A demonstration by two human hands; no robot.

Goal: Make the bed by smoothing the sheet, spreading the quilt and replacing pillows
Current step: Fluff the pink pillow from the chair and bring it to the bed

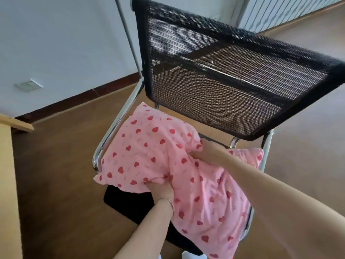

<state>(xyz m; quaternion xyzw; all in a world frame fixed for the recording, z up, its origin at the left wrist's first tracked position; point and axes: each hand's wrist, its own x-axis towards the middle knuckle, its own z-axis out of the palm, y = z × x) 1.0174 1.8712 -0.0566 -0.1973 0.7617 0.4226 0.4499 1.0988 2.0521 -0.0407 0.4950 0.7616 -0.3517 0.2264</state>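
Pink pillows with red hearts lie piled on the seat of a black mesh chair (224,75). The upper pillow (145,146) lies toward the left of the seat; a second one (211,202) hangs over the seat's front right. My left hand (160,189) grips the upper pillow's near edge from below, its fingers buried in the cloth. My right hand (207,152) holds the same pillow's far right edge, fingers curled into the fabric. The bed is not in view.
The chair has chrome tube arms (112,131) and stands on a brown wooden floor (61,165). A white wall with a dark skirting board runs behind on the left. A light wooden edge (11,184) shows at the far left.
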